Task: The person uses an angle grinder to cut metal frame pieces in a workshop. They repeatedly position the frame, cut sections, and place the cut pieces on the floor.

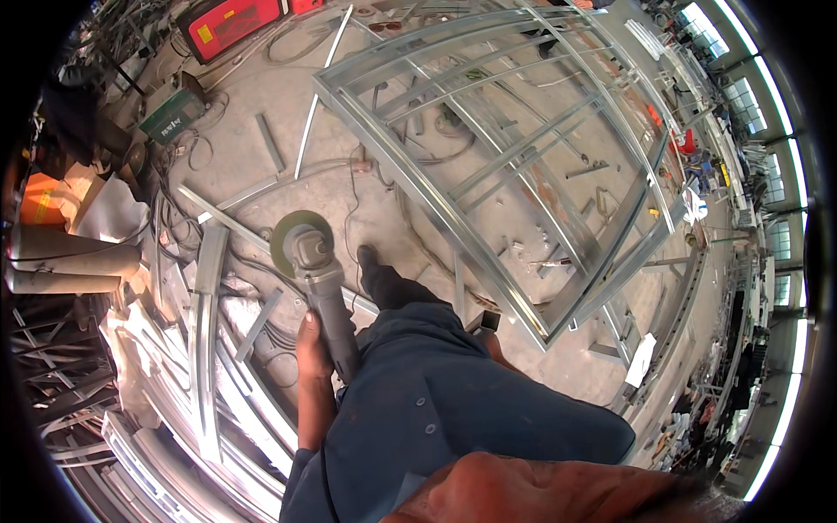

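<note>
My left hand (pixel 316 353) is closed around the body of a grey angle grinder (pixel 324 288). The grinder points away from me, and its round greenish disc (pixel 295 234) is at the far end, above the floor. My right hand (pixel 495 347) is mostly hidden by my dark blue clothing, and its fingers do not show. Just beside it is the dark open end of a square tube (pixel 488 322); I cannot tell whether the hand grips it. A large frame of shiny metal profiles (pixel 427 213) lies on the floor ahead and to the right.
Long metal profiles (pixel 205 349) are piled at the left. A red machine (pixel 228 26) and a green box (pixel 174 112) stand at the far left. Cables (pixel 353 192) and offcuts (pixel 269 142) are strewn across the concrete. Another person's foot (pixel 547 48) shows beyond the frame.
</note>
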`<state>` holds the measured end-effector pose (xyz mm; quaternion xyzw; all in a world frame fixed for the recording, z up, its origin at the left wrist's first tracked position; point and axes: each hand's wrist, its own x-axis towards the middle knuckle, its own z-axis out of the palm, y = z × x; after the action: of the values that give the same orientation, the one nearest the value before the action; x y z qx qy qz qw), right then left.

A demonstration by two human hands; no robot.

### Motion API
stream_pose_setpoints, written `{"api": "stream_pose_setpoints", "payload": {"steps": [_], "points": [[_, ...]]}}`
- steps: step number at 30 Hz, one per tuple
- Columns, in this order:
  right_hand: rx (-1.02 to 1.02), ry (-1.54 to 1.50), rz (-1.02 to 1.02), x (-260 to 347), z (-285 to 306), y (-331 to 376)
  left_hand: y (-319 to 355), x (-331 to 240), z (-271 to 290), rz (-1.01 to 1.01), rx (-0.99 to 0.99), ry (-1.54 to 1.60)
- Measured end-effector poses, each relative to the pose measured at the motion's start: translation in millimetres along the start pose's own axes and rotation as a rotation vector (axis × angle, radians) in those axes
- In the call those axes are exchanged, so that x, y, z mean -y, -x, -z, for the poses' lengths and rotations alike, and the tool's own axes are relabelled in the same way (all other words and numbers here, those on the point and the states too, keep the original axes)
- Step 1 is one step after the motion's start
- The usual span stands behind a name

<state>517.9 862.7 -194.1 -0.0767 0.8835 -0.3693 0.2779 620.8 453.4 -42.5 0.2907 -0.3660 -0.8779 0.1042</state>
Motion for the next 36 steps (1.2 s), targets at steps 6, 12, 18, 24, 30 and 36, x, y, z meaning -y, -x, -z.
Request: {"api": "stream_pose_setpoints", "payload": {"steps": [6, 12, 18, 24, 30, 36], "points": [[0.123, -0.106, 0.068, 45, -33, -127, -65, -62, 35, -0.152, -0.102, -0.083], [0.041, 0.183, 0.033, 141, -77, -261, -157, -129, 85, -0.132, -0.335, -0.065], [0.180, 0.126, -0.083, 257, -71, -334, -216, -181, 149, -0.042, -0.335, 0.267], [0.157, 0.148, -0.046, 262, -107, -394, -294, -257, 165, -0.135, -0.159, 0.497], [0.147, 0.240, -0.046, 297, -144, -437, -420, -313, 218, -0.070, -0.210, 0.413], [-0.021, 0.083, -0.073, 358, -191, -487, -587, -356, 289, 0.138, -0.432, 0.348]]}}
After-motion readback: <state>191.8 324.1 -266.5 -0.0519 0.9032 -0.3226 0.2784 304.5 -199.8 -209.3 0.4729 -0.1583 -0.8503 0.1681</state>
